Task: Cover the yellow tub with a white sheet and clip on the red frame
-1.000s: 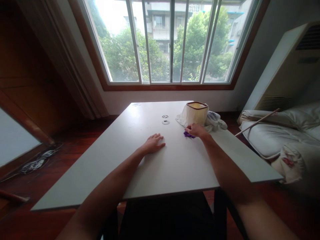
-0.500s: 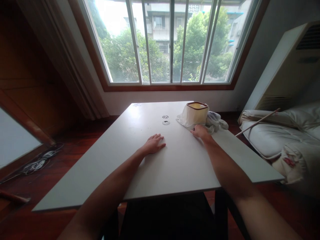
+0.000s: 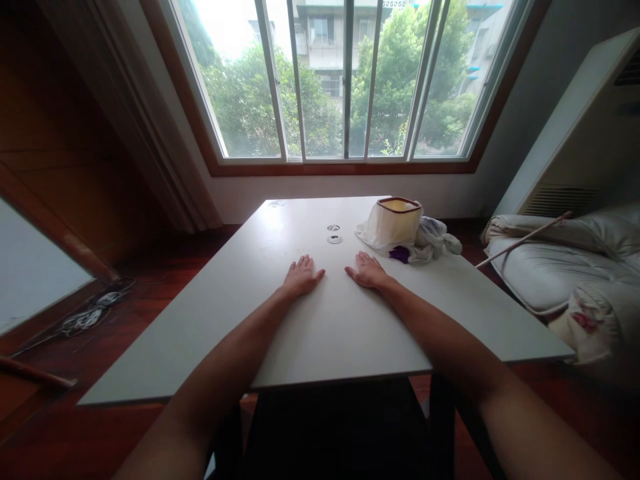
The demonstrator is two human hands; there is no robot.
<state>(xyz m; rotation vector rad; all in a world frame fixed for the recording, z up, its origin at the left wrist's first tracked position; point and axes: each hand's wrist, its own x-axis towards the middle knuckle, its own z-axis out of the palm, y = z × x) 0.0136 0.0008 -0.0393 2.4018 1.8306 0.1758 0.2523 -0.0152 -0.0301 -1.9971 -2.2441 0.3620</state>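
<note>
White, smooth-topped counter (image 3: 200, 333), nothing gripped

The bare left hand (image 3: 300, 275) and bare right hand (image 3: 369, 271) lie palm down, fingers extended and thumbs out, holding nothing; flattened so, they seem simply to rest there. A small crumpled purple piece (image 3: 399, 254), perhaps cloth, lies just beside the right hand, against translucent white plastic (image 3: 369, 233). That gathers around a cream, square-mouthed, brown-rimmed bin (image 3: 399, 223), upright, presumably to leave its mouth accessible.

Left hand (image 3: 301, 275) flat, right hand (image 3: 369, 270) flat, arms (image 3: 233, 350) outstretched
</note>
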